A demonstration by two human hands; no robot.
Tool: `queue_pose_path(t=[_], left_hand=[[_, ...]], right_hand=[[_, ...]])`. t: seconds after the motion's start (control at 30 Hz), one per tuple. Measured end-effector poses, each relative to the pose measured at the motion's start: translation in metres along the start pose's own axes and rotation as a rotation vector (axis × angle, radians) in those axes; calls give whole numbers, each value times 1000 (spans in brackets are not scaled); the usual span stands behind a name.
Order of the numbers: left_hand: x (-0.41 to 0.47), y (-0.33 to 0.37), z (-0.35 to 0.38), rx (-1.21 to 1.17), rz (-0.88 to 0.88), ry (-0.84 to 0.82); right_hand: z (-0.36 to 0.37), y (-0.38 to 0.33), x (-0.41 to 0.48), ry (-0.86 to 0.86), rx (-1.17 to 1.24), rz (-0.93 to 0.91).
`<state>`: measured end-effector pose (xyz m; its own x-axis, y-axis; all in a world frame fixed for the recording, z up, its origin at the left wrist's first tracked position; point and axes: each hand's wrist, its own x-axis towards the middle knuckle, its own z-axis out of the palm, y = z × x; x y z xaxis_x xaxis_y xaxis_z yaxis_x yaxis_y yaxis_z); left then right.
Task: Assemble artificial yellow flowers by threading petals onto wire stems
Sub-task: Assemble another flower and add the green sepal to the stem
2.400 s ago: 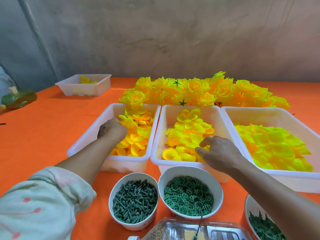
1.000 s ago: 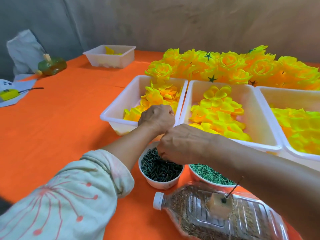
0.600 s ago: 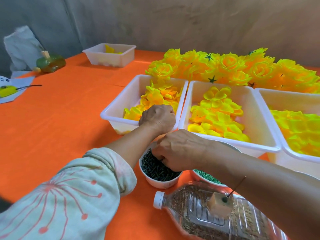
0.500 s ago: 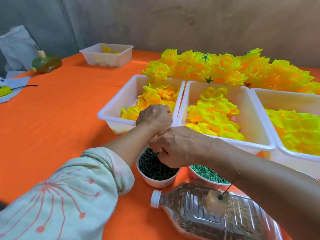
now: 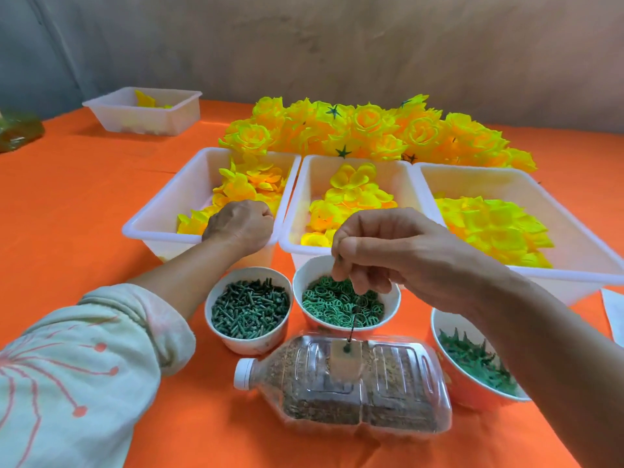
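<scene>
Lifted out of the stem bowl point(image 5: 250, 309): right hand point(image 5: 398, 251), thumb and forefinger pinching a green stem piece point(image 5: 338, 260), axis near vertical. Wire point(image 5: 353, 327) stands just below, tipped slightly, in the bottle point(image 5: 337, 396). Left hand point(image 5: 239, 228) fisted over left tray point(image 5: 152, 228) near rim, contents hidden.

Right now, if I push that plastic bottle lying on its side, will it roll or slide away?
Probably neither easily. The bottle looks packed with brown grainy filling, so it is likely heavy. Its flattish panelled sides make rolling seem unlikely. The thin wire standing in the block on top might bend if knocked.
</scene>
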<state>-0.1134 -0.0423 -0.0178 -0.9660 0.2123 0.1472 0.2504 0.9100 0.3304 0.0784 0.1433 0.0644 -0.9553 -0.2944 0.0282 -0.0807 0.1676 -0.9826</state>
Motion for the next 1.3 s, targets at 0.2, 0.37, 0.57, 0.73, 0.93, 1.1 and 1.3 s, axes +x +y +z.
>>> queue_pose_path(t=[0.2, 0.37, 0.57, 0.73, 0.93, 1.1, 1.3], left_hand=[[-3, 2, -2, 3, 0, 0], [-4, 3, -4, -6, -5, -6], [-4, 2, -3, -9, -12, 7], [-3, 1, -2, -10, -21, 3], [-2, 1, -1, -4, -29, -3], [-3, 1, -2, -10, -24, -4], [-2, 1, -2, -20, -21, -6]], right_hand=[[-2, -6, -31, -21, 133, -95], [6, -1, -38, -14, 72, -113], [9, -2, -41, -27, 69, -113], [10, -3, -42, -35, 67, -114], [9, -4, -42, -45, -4, -133], [8, -11, -46, -44, -127, -153], [8, -17, -47, -45, -213, -152]])
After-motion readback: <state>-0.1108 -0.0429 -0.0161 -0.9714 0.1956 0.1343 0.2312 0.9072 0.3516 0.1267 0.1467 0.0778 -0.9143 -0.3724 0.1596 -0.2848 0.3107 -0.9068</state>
